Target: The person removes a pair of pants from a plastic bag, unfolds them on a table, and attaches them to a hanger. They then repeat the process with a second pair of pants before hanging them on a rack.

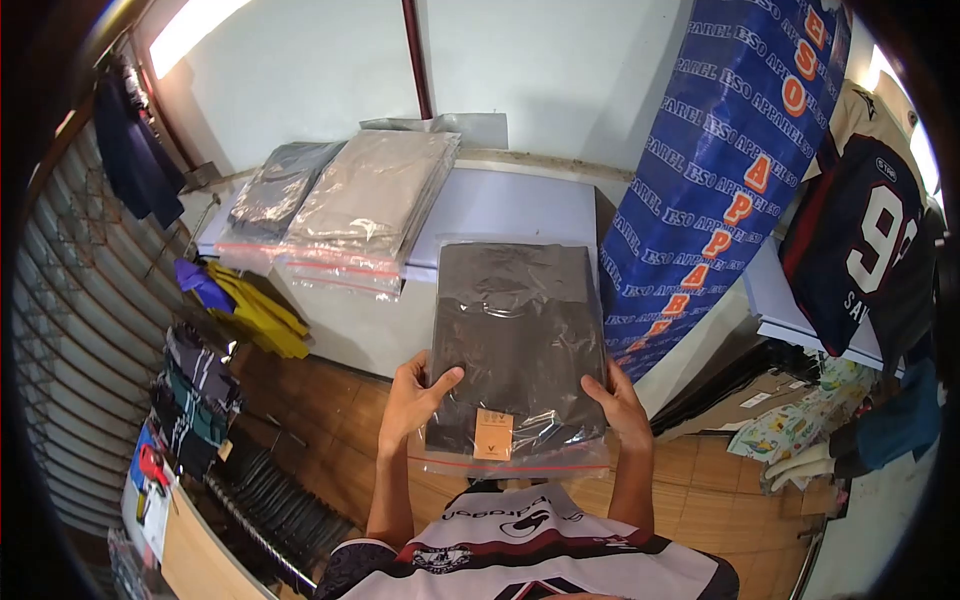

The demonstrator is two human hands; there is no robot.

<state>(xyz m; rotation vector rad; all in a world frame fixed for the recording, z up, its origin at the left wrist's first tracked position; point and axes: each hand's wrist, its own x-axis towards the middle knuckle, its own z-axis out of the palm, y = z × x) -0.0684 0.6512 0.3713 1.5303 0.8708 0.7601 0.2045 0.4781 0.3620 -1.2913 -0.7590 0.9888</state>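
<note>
Between my two hands is a dark grey folded garment in a clear zip bag (pixel 515 350), with an orange tag (pixel 493 434) showing near its red-striped seal. My left hand (pixel 415 395) grips the left edge, thumb on top. On the opposite edge my right hand (pixel 618 402) grips it the same way, its other fingers hidden underneath. Ahead to the left, a stack of bagged beige garments (pixel 375 195) lies on the pale ledge (pixel 510 205). Beside it rests a bagged dark garment (pixel 283 190).
A blue lettered banner (pixel 720 170) stands at the right of the ledge. Farther right hang a dark numbered jersey (pixel 860 240) and other clothes. At left are a ribbed shutter (pixel 95 330), a yellow cloth (pixel 260 310) and a rack of black hangers (pixel 275 490).
</note>
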